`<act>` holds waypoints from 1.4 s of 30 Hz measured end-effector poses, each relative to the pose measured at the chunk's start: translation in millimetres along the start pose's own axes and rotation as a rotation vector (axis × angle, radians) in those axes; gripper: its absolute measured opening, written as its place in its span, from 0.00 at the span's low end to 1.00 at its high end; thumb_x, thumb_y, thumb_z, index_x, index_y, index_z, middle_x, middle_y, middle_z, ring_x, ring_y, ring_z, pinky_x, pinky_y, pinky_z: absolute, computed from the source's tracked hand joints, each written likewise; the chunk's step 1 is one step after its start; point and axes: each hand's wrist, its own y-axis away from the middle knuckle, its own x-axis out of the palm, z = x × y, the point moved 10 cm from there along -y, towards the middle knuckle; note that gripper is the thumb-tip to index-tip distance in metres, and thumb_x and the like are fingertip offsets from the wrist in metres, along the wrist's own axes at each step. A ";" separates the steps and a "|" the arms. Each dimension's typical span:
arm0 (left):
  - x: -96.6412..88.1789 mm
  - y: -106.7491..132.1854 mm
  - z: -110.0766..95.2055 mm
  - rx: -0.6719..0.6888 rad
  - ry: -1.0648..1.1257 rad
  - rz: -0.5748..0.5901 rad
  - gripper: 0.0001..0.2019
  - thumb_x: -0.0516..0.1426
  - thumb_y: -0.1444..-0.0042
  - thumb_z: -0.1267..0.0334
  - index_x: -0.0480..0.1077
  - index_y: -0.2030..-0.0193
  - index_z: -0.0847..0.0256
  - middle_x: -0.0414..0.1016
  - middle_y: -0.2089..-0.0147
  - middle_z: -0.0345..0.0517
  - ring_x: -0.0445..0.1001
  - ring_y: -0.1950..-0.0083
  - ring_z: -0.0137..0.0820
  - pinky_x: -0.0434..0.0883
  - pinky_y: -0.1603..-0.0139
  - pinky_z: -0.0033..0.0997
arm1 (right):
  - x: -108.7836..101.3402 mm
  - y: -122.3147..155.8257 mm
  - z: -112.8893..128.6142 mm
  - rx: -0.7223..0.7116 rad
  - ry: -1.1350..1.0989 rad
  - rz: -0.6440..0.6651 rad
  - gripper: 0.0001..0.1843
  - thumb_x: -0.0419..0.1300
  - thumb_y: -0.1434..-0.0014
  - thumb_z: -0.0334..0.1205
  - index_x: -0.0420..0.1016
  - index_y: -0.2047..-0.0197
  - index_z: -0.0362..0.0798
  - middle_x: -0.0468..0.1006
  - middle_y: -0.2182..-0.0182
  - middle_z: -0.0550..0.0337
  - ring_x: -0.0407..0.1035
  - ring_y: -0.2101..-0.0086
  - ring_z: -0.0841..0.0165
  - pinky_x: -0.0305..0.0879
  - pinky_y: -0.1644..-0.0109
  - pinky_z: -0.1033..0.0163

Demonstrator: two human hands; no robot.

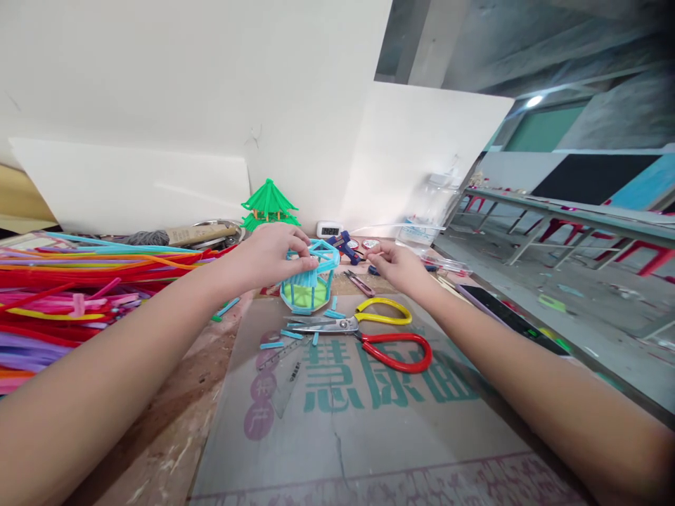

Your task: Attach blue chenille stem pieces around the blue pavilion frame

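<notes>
A small light-blue frame (331, 261), seemingly built of fuzzy pipe cleaners, stands on the work mat with a yellow-green base inside. My left hand (271, 256) reaches in from the left, its fingers closed on the frame's upper left side and hiding part of it. My right hand (396, 266) is held apart from the frame, thumb and fingertips pinched together. What sits in that pinch, if anything, is too small to tell. Between the hands lies a blue glue gun (345, 247). Large scissors (345, 325) with one yellow and one red handle lie open in front, among short blue pieces (271, 346).
Many coloured pipe cleaners (79, 281) are piled at left. Behind stand a green pagoda-like roof model (269, 200) and a small digital clock (328, 228). Small snips (359, 283) lie near the glue gun. A dark phone (509, 316) and a clear plastic container (440, 204) are at right.
</notes>
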 end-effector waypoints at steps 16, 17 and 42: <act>-0.6 0.2 -1.4 -0.015 -0.035 0.049 0.20 0.50 0.39 0.51 0.80 0.63 0.58 0.79 0.50 0.46 0.73 0.46 0.37 0.68 0.45 0.35 | -9.1 -6.3 -66.2 0.046 0.389 0.127 0.16 0.54 0.42 0.31 0.81 0.56 0.46 0.81 0.55 0.44 0.75 0.56 0.54 0.65 0.56 0.57; -1.5 0.4 -0.6 -0.028 -0.034 0.054 0.20 0.49 0.39 0.51 0.80 0.64 0.58 0.79 0.50 0.46 0.73 0.46 0.37 0.68 0.46 0.35 | -9.8 -6.3 -55.7 0.017 0.352 0.114 0.16 0.53 0.40 0.32 0.80 0.56 0.48 0.81 0.55 0.48 0.74 0.56 0.57 0.65 0.55 0.60; -15.9 1.9 -2.1 -0.111 0.000 -0.032 0.16 0.53 0.41 0.52 0.78 0.63 0.60 0.77 0.49 0.48 0.73 0.47 0.39 0.68 0.44 0.39 | 37.1 19.8 3.0 0.129 -0.957 -0.065 0.20 0.54 0.41 0.55 0.72 0.62 0.47 0.55 0.85 0.72 0.51 0.83 0.73 0.53 0.78 0.66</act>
